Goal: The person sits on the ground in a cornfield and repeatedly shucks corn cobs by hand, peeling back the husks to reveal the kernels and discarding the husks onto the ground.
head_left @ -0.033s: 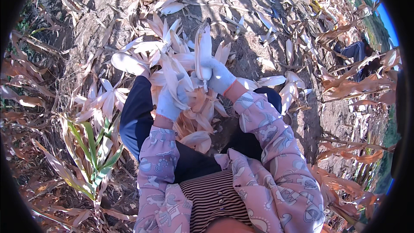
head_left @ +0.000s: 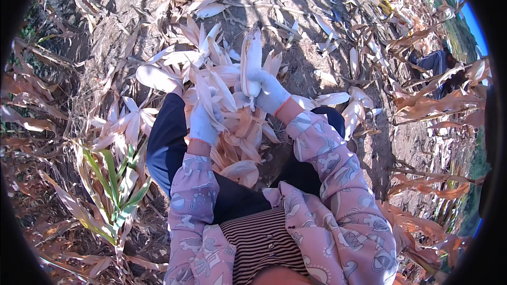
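Pale corn ear (head_left: pixel 251 63) — upright, right hand (head_left: pixel 270 92) gripping base, husks (head_left: pixel 211 82) splayed

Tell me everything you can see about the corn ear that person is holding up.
The corn ear stands nearly upright in the sun, wrapped in pale, dry, papery husk, with a strip of yellowish kernels showing near its top. The white-gloved right hand grips its lower end. Loose husk leaves fan out beside it, where the left hand holds them.

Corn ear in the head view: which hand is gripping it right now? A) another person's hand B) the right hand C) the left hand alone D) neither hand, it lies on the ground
B: the white-gloved right hand is closed around the lower part of the upright corn ear, while the left hand grips pale husk leaves beside it.
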Action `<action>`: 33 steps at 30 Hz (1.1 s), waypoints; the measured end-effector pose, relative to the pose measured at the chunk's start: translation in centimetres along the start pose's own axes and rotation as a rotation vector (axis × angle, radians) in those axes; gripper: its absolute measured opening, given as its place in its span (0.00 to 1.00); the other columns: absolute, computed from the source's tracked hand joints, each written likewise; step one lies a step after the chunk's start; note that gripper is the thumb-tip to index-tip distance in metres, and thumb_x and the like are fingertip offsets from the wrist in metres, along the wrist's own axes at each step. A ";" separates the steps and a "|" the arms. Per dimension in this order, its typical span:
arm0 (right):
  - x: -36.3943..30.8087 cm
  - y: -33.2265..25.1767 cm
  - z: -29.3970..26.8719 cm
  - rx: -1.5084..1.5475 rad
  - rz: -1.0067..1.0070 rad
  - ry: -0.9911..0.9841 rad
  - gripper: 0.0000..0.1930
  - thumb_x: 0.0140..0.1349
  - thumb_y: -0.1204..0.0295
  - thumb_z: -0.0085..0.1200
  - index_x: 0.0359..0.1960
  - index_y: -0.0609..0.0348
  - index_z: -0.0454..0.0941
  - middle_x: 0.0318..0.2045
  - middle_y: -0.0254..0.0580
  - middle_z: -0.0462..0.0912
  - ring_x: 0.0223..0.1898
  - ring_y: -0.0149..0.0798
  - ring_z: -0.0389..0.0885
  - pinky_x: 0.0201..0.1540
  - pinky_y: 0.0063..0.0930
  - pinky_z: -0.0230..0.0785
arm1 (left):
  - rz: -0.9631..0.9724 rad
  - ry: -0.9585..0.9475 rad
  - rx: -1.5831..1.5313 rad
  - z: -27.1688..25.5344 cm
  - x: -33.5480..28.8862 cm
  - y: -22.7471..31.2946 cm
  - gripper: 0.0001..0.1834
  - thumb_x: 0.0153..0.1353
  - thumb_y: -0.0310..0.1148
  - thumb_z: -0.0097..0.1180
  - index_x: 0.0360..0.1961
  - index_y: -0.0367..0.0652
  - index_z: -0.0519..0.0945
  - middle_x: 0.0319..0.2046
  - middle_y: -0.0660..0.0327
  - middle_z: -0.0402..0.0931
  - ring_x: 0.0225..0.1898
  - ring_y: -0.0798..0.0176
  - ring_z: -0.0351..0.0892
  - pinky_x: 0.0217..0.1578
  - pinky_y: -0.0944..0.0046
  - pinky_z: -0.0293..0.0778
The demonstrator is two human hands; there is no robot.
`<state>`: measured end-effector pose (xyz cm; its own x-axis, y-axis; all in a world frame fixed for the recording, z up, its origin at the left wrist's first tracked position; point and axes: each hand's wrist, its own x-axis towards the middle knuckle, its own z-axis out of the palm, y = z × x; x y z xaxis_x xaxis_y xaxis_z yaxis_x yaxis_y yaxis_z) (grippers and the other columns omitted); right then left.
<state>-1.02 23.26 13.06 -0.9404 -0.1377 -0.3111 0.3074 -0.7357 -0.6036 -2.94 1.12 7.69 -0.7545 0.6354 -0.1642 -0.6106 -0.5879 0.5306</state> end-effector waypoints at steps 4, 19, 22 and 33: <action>-0.7 -0.7 -0.1 0.019 0.000 -0.007 0.24 0.54 0.73 0.53 0.54 0.56 0.64 0.42 0.41 0.73 0.41 0.39 0.77 0.40 0.42 0.79 | 0.167 0.535 0.712 1.2 0.8 0.0 0.32 0.66 0.41 0.52 0.65 0.37 0.60 0.59 0.49 0.66 0.55 0.57 0.72 0.52 0.61 0.71; -2.1 4.1 2.0 -0.178 0.126 -0.148 0.50 0.47 0.84 0.46 0.73 0.51 0.36 0.53 0.43 0.71 0.52 0.41 0.74 0.54 0.37 0.69 | 0.067 0.367 0.509 2.8 0.8 -2.3 0.26 0.69 0.46 0.48 0.56 0.35 0.72 0.46 0.58 0.76 0.45 0.68 0.75 0.46 0.68 0.73; -1.4 3.6 1.7 -0.714 0.037 -0.151 0.51 0.49 0.79 0.51 0.73 0.51 0.33 0.48 0.47 0.75 0.48 0.42 0.77 0.51 0.38 0.71 | 0.152 0.377 0.568 2.5 0.9 -2.8 0.22 0.69 0.46 0.47 0.51 0.37 0.76 0.42 0.59 0.78 0.42 0.69 0.77 0.42 0.67 0.75; -1.9 3.6 2.1 -0.762 0.141 -0.037 0.45 0.51 0.77 0.52 0.71 0.54 0.42 0.52 0.42 0.73 0.48 0.34 0.73 0.50 0.26 0.70 | 0.254 0.561 0.687 4.9 0.6 -2.9 0.21 0.71 0.42 0.44 0.46 0.33 0.79 0.37 0.59 0.80 0.36 0.70 0.76 0.37 0.69 0.73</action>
<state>1.58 19.43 13.02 -0.8850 -0.2281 -0.4058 0.4273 -0.0520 -0.9026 -0.44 5.72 10.13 -0.9620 0.0867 -0.2589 -0.2689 -0.1364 0.9535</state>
